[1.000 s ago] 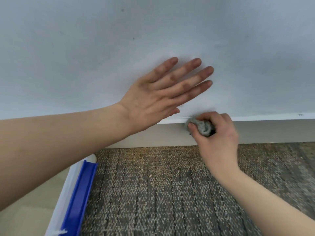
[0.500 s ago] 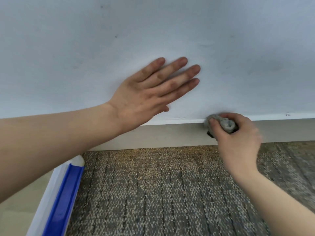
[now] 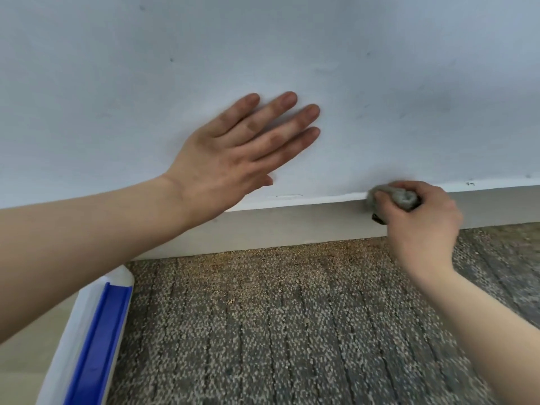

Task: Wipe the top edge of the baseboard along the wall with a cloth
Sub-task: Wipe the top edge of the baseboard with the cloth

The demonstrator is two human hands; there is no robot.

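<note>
Baseboard (image 3: 292, 226) first: runs along the foot of the wall (image 3: 380, 68), right above the carpet (image 3: 292, 317), with its narrow top edge (image 3: 321, 199) showing as a pale line across the view.

Grey cloth (image 3: 404, 197) balled up small, sitting right on that top edge over toward the right. Gripped tight in the right hand (image 3: 420, 229), fingers and thumb curled all the way round it, pressing it into the corner where edge meets wall. Small dark bit poking out under the thumb, can't tell what.

Left hand (image 3: 230, 159) flat on the wall, fingers straight and a bit spread, holding nothing. Looks like pure bracing.

So, mid-wipe by the look of it, not setup and not finish. Can't tell from here which stretch is already clean. Plenty of edge visible on both sides of the cloth, plus a couple of dark specks further right.

Next move probably calls for:
- sliding the wad along the ledge with steady downward pressure
- not riding up onto the wall or slipping down the face
- shifting the bracing hand along once reach runs out

Blue and white plastic thing (image 3: 96, 331) lying on the floor, lower left, well clear.
</note>
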